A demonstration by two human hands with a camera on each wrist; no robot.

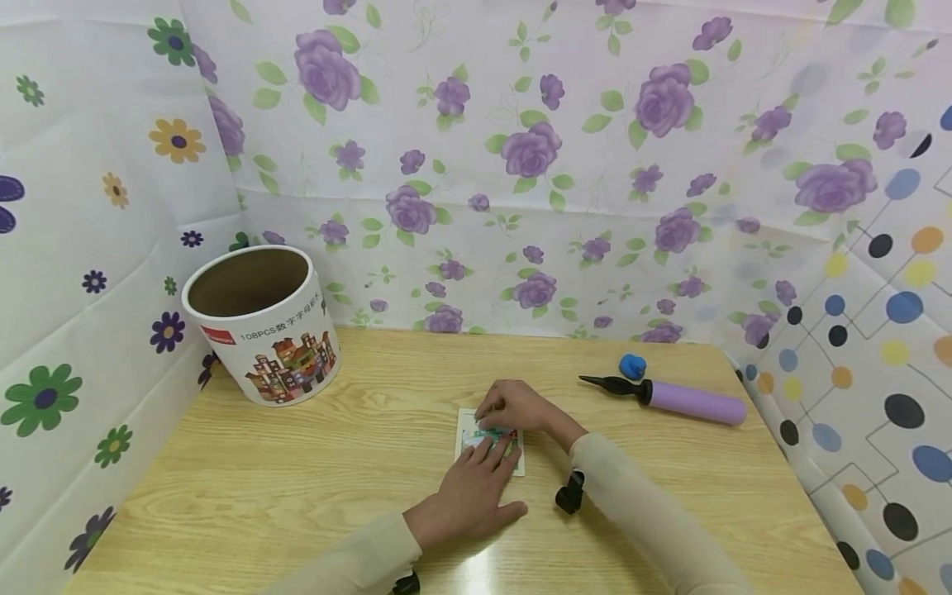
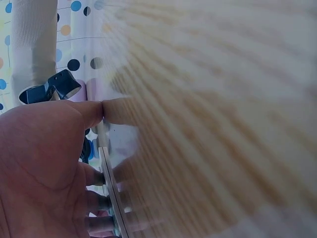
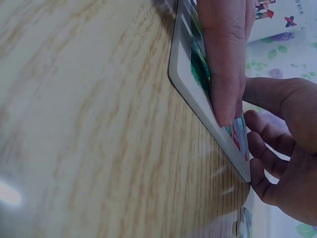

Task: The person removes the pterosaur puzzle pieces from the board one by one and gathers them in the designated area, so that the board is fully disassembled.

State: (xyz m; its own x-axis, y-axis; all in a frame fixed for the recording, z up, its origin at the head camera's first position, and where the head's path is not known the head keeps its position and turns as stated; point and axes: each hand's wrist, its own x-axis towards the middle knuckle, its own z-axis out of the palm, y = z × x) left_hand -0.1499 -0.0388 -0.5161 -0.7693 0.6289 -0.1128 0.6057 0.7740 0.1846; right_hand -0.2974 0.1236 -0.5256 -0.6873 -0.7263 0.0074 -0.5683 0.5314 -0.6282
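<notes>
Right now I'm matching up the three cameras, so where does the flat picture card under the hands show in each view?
Head: the card lies flat at the table's middle, under both hands.
Left wrist: seen edge-on, low and left of centre, against the left hand.
Right wrist: its white rim runs from top centre to lower right, under the right hand's fingers.
Shared landmark: the wooden table.

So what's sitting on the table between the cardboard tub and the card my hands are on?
Nothing: in the head view only bare wooden table lies between the tub and the card.
</notes>
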